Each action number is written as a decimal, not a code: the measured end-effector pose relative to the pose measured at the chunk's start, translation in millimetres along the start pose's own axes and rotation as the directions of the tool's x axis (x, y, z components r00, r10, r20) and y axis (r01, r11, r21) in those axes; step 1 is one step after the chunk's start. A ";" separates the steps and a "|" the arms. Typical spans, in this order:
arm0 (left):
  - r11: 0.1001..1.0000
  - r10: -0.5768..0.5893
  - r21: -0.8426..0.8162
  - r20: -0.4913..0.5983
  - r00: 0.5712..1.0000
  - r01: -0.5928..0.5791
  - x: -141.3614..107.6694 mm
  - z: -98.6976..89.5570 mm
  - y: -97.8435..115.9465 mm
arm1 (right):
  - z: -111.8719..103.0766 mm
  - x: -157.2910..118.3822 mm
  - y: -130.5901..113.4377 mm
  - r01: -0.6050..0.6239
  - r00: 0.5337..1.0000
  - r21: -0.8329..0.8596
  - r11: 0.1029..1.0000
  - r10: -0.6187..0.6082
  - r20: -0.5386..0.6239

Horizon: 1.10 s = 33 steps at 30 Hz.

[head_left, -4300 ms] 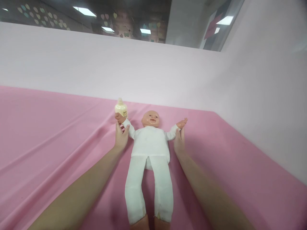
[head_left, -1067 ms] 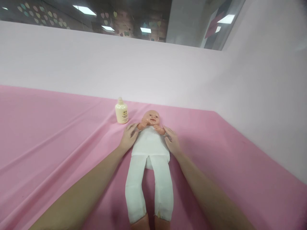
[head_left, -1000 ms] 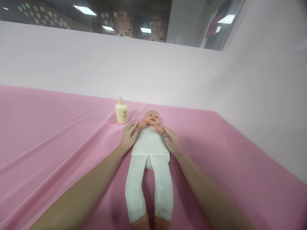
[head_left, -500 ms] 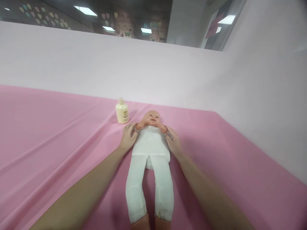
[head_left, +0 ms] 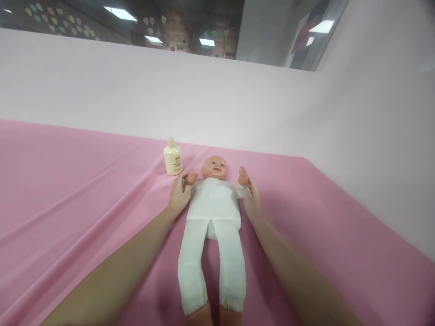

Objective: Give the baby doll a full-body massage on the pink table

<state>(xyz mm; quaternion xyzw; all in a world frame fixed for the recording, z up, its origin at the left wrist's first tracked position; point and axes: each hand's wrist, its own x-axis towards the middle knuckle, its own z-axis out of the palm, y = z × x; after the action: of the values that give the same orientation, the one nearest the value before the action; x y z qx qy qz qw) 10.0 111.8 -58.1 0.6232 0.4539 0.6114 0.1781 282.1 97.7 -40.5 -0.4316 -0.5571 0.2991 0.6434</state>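
A baby doll (head_left: 213, 201) with a white cloth body lies on its back, head away from me and legs toward me. My left hand (head_left: 180, 192) is closed round the doll's arm on the left, just below its small plastic hand (head_left: 191, 179). On the other side, my right hand (head_left: 252, 198) grips the other arm at the wrist, where the plastic hand (head_left: 243, 175) points upward. Both doll arms are held out beside its shoulders. Just beyond my left hand stands a pale yellow pump bottle (head_left: 173, 158), upright, with dark print on its front.
Pink cloth (head_left: 84, 181) with several folds on the left covers the surface. A white wall (head_left: 204, 99) rises behind it and another (head_left: 384, 136) at the right. Above is a window (head_left: 190, 27) with ceiling lights and heart-shaped decorations visible in it.
Both doll hands have moved outward, away from its chin, as my hands drew its arms apart. The doll's body and the bottle have stayed in place.
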 end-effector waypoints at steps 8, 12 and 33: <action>0.998 -0.031 -0.050 -0.075 0.997 0.027 2.5 -4.1 -0.1 | -1.6 1.8 5.8 0.016 0.995 0.020 1.000 -0.014 -0.094; 0.992 -0.099 -0.086 -0.099 0.990 0.090 2.9 -6.9 -2.3 | -1.4 2.4 1.0 -0.001 0.990 0.022 1.000 0.004 -0.144; 0.981 0.066 0.155 0.304 0.950 -0.117 -0.8 -2.2 7.8 | 1.7 -1.8 9.9 0.210 0.957 -0.327 0.922 -0.124 0.264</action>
<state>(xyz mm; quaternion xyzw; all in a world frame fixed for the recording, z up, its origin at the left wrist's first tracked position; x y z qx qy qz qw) 10.8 106.4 -52.2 0.7415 0.4433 0.4770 0.1615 281.0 101.0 -50.1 -0.4510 -0.7094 0.1879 0.5080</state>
